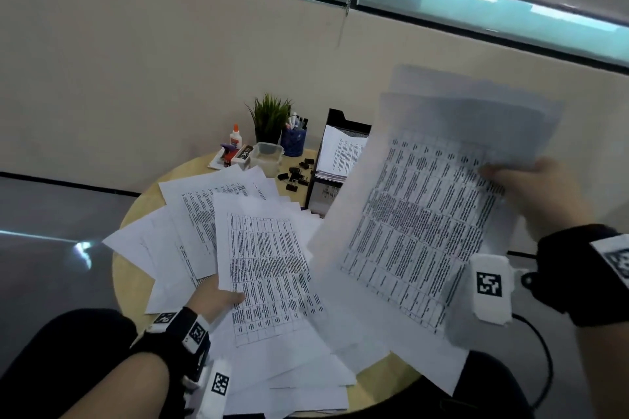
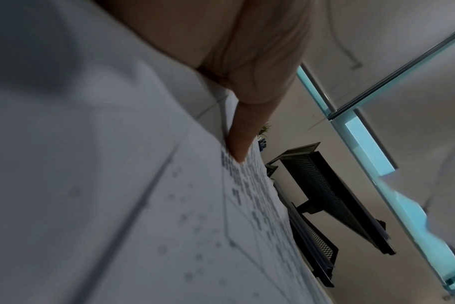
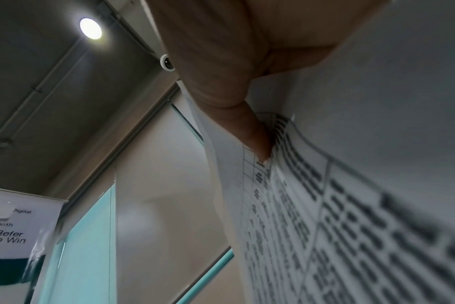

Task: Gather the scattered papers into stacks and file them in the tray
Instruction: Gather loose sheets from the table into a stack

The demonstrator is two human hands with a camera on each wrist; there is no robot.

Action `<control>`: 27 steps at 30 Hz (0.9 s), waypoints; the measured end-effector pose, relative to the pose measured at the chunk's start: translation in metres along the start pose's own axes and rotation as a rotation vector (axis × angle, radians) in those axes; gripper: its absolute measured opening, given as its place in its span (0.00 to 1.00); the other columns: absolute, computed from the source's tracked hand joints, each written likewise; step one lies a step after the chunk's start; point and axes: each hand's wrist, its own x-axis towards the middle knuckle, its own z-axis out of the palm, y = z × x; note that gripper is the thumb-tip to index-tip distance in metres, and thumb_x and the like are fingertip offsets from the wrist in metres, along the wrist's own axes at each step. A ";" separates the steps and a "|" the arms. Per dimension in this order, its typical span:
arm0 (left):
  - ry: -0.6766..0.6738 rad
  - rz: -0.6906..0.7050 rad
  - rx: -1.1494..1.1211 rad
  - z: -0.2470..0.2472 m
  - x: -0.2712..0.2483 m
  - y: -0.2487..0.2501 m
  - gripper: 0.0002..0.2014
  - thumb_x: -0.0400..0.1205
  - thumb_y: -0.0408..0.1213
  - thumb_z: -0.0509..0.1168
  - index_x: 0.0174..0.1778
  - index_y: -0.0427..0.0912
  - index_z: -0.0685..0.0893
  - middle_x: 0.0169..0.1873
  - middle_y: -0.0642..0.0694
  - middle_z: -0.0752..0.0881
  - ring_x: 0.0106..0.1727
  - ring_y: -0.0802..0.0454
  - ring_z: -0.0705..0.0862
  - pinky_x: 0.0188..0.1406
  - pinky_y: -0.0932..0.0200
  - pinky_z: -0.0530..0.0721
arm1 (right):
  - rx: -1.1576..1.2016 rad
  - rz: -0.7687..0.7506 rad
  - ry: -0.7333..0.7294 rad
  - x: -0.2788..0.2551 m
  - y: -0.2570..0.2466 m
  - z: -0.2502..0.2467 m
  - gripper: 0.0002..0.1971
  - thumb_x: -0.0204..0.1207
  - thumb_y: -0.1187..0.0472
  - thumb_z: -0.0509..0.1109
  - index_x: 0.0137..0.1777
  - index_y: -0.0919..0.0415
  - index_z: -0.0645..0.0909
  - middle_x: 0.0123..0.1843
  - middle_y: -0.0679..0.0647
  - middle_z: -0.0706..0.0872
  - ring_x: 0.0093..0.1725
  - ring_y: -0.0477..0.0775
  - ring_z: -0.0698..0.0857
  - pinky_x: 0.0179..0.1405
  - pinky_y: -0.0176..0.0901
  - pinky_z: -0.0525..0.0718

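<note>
A: Head view: why is the right hand [image 1: 541,194] up there?

B: Likely to carry its printed sheets [image 1: 418,214] toward the black mesh tray [image 1: 340,126], which stands at the table's far edge. Thumb and fingers pinch their far edge.

A: And the left hand [image 1: 214,296]?

B: Thumb on top, pinching 1 sheet [image 1: 269,269] from the scattered papers [image 1: 190,214].

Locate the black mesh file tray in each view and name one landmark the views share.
Head: file tray at the table's far right, papers inside it.
Left wrist: right of centre, tilted, beyond the thumb.
Right wrist: not in view.
Shared landmark: the teal window strip.
</note>
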 end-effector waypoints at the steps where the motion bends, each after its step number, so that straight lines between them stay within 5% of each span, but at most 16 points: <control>1: -0.008 -0.004 -0.010 0.000 -0.001 0.001 0.25 0.77 0.27 0.70 0.71 0.32 0.74 0.67 0.37 0.80 0.62 0.44 0.79 0.66 0.53 0.71 | 0.023 -0.014 -0.041 0.002 0.000 0.004 0.06 0.73 0.70 0.73 0.40 0.59 0.85 0.25 0.43 0.86 0.30 0.40 0.84 0.43 0.46 0.79; 3: -0.006 -0.008 -0.036 0.001 -0.002 0.004 0.25 0.80 0.31 0.67 0.74 0.32 0.71 0.71 0.35 0.77 0.66 0.43 0.78 0.69 0.51 0.70 | 0.028 -0.012 -0.144 0.002 0.006 0.019 0.11 0.72 0.73 0.72 0.33 0.58 0.83 0.22 0.44 0.85 0.24 0.39 0.81 0.40 0.46 0.78; 5: 0.013 -0.015 -0.078 0.004 -0.003 0.007 0.26 0.84 0.38 0.62 0.77 0.33 0.66 0.75 0.36 0.71 0.74 0.40 0.71 0.75 0.48 0.65 | -0.043 0.040 -0.288 -0.005 0.019 0.042 0.12 0.72 0.73 0.73 0.29 0.60 0.83 0.25 0.52 0.84 0.27 0.49 0.80 0.40 0.44 0.75; 10: 0.010 -0.033 -0.129 0.005 -0.003 0.010 0.27 0.86 0.45 0.58 0.78 0.36 0.66 0.76 0.39 0.70 0.77 0.42 0.69 0.75 0.51 0.63 | -0.144 0.205 -0.530 -0.021 0.080 0.112 0.06 0.66 0.63 0.80 0.34 0.60 0.84 0.34 0.57 0.86 0.35 0.57 0.83 0.44 0.47 0.81; 13: 0.033 -0.048 -0.125 0.005 0.002 0.008 0.28 0.85 0.45 0.59 0.78 0.34 0.65 0.76 0.39 0.70 0.77 0.43 0.69 0.74 0.53 0.64 | -0.122 0.279 -0.553 -0.025 0.106 0.144 0.07 0.72 0.64 0.76 0.48 0.65 0.85 0.41 0.57 0.88 0.42 0.58 0.86 0.50 0.51 0.85; 15: 0.039 -0.044 -0.133 0.005 0.004 0.008 0.27 0.86 0.42 0.58 0.78 0.31 0.64 0.77 0.38 0.68 0.77 0.43 0.67 0.74 0.54 0.64 | -0.072 0.313 -0.520 -0.026 0.120 0.158 0.15 0.76 0.62 0.73 0.60 0.67 0.82 0.51 0.58 0.88 0.49 0.60 0.87 0.56 0.58 0.85; 18: 0.059 -0.037 -0.138 0.006 0.005 0.007 0.25 0.87 0.40 0.57 0.77 0.30 0.65 0.76 0.38 0.69 0.77 0.43 0.68 0.73 0.56 0.64 | -0.111 0.504 -0.495 -0.029 0.140 0.166 0.27 0.77 0.60 0.73 0.74 0.66 0.71 0.66 0.62 0.80 0.61 0.64 0.82 0.53 0.56 0.83; 20: 0.067 -0.045 -0.159 0.005 0.009 0.004 0.24 0.86 0.39 0.58 0.76 0.31 0.67 0.74 0.39 0.72 0.75 0.44 0.70 0.72 0.57 0.65 | -0.227 0.610 -0.576 -0.037 0.154 0.168 0.29 0.75 0.59 0.74 0.73 0.65 0.69 0.69 0.64 0.77 0.63 0.64 0.80 0.55 0.55 0.83; 24: -0.010 -0.080 -0.262 0.006 0.016 0.002 0.27 0.79 0.37 0.69 0.73 0.33 0.73 0.67 0.41 0.79 0.64 0.48 0.78 0.66 0.57 0.70 | -0.354 0.576 -0.605 -0.052 0.172 0.170 0.12 0.73 0.60 0.75 0.46 0.65 0.75 0.52 0.62 0.80 0.52 0.61 0.81 0.55 0.56 0.83; 27: -0.087 -0.068 -0.222 0.009 0.018 -0.001 0.28 0.72 0.36 0.77 0.67 0.36 0.78 0.60 0.44 0.84 0.59 0.48 0.81 0.66 0.55 0.73 | -0.090 0.679 -0.586 -0.062 0.170 0.174 0.26 0.73 0.64 0.75 0.69 0.67 0.73 0.65 0.65 0.77 0.61 0.64 0.80 0.53 0.57 0.86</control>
